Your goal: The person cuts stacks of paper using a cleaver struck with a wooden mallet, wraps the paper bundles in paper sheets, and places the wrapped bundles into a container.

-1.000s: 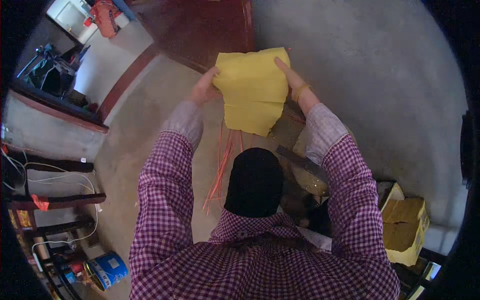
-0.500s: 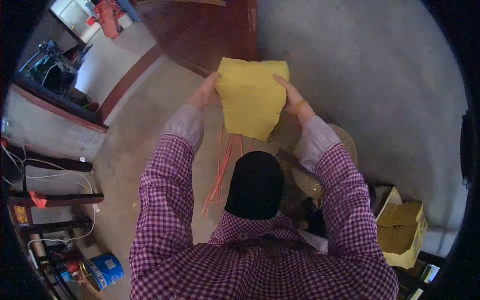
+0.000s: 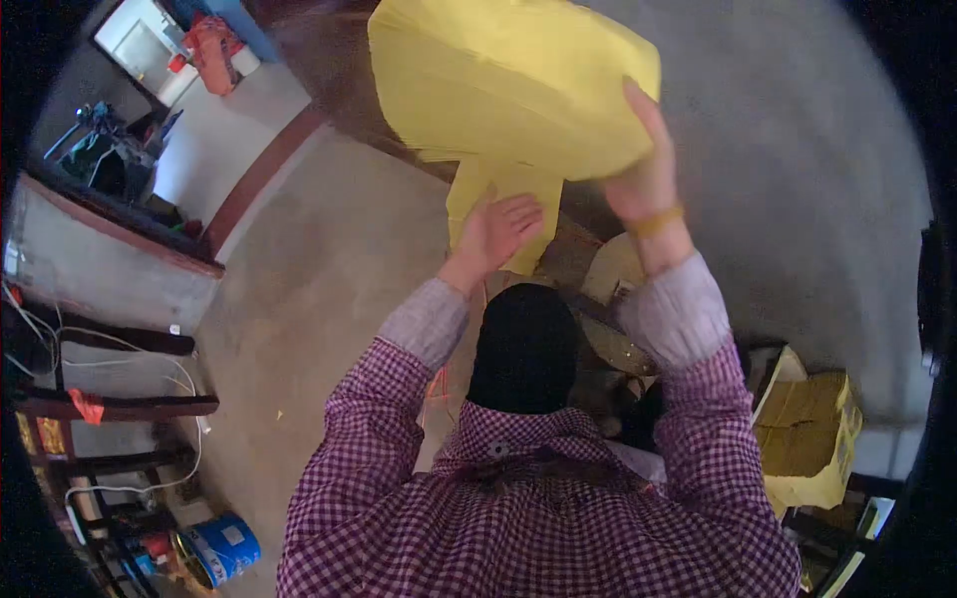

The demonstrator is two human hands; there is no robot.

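Sheet (image 3: 513, 85) is being held up, right hand (image 3: 650, 164) gripping its edge, open left hand (image 3: 498, 229) overlapping narrower yellow piece (image 3: 528, 177) (contact unclear), next move likely calling for steady support

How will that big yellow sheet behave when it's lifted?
The big yellow sheet is probably light, its edge looking thin. It seems fairly stiff, spreading broad from the right hand with little droop. It may crease easily; faint lines cross it.

The large yellow sheet (image 3: 469, 95) looks like matt, lightly creased paper. The checked shirt (image 3: 598, 538) is soft woven cloth. The box (image 3: 802, 429) looks like dull cardboard, the blue bucket (image 3: 226, 546) glossy, the floor (image 3: 289, 229) matt concrete, the dark rail (image 3: 155, 406) wood-like.
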